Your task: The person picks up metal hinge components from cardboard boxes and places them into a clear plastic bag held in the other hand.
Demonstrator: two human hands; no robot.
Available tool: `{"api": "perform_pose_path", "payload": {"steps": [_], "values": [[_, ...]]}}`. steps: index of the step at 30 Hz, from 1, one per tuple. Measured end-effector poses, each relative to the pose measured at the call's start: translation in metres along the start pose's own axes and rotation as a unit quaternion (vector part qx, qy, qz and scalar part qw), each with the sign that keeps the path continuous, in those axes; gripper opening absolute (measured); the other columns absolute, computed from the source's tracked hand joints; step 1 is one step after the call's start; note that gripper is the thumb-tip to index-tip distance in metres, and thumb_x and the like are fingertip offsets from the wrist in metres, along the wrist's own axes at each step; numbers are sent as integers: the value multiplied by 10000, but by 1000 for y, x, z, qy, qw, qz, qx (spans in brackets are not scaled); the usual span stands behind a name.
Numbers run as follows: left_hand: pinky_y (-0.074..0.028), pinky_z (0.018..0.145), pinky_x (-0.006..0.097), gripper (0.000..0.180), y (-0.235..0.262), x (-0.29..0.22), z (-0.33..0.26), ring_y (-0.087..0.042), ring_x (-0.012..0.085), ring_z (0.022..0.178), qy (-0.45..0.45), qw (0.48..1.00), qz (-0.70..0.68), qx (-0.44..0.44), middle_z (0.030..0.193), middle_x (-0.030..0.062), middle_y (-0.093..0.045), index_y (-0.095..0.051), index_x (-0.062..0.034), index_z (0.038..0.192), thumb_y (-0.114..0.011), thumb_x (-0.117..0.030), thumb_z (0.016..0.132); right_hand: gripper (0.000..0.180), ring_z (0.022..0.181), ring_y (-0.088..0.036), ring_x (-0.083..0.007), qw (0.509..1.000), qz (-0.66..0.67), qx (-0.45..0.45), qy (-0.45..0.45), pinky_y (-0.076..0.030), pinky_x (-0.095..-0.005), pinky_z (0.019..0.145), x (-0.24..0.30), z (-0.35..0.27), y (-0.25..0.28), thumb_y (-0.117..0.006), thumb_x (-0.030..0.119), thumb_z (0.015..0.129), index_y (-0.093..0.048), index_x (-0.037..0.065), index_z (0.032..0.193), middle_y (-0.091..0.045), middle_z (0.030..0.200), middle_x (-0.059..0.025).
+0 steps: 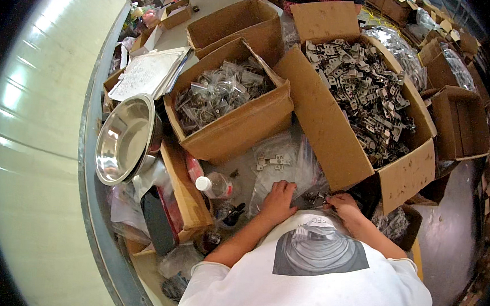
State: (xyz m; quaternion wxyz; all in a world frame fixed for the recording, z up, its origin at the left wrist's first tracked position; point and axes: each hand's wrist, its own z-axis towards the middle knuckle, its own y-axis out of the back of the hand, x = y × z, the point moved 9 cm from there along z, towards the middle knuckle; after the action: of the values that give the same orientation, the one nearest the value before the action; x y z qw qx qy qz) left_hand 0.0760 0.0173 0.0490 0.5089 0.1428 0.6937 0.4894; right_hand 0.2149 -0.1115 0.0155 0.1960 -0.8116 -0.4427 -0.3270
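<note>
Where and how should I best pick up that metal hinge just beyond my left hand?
Probably best to pinch the hinge at its narrow middle, from above and the side nearest you. It lies left to right on clear plastic, so finger and thumb can span its waist, and your left hand is close. I can't tell whether plastic covers it.

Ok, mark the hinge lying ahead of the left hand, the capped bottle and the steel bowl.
Hinge (275, 162): head view, on its middle.
Capped bottle (218, 186): head view, on its clear body.
Steel bowl (126, 139): head view, on its inside surface.
</note>
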Motion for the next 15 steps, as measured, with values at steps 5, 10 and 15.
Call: {"api": "perform_pose_path", "payload": {"steps": [5,10,15], "values": [[-472,748,462,358,-23,22,15,-569,388,886,85,995,-53,-3,966,206,-579,-477,-36,1053,-600,-23,718,186,686,-561,-175,997,78,-4,15,-448,-293,675,0,-2,2,-610,172,841,-625,-12,819,-622,776,-94],[-484,722,444,210,-3,25,19,-607,378,812,69,982,-127,-118,884,191,-614,-529,-18,982,-589,-39,781,187,740,-574,-172,989,128,74,26,-464,-294,701,-19,21,-3,-612,175,850,-616,-12,855,-613,772,-88],[-478,735,422,210,1,18,20,-601,376,842,45,980,-149,-121,896,198,-605,-529,-8,983,-593,-24,784,249,758,-576,-170,984,-89,73,134,-457,-304,715,-10,42,-15,-584,237,877,-640,0,827,-625,789,-67]]}}
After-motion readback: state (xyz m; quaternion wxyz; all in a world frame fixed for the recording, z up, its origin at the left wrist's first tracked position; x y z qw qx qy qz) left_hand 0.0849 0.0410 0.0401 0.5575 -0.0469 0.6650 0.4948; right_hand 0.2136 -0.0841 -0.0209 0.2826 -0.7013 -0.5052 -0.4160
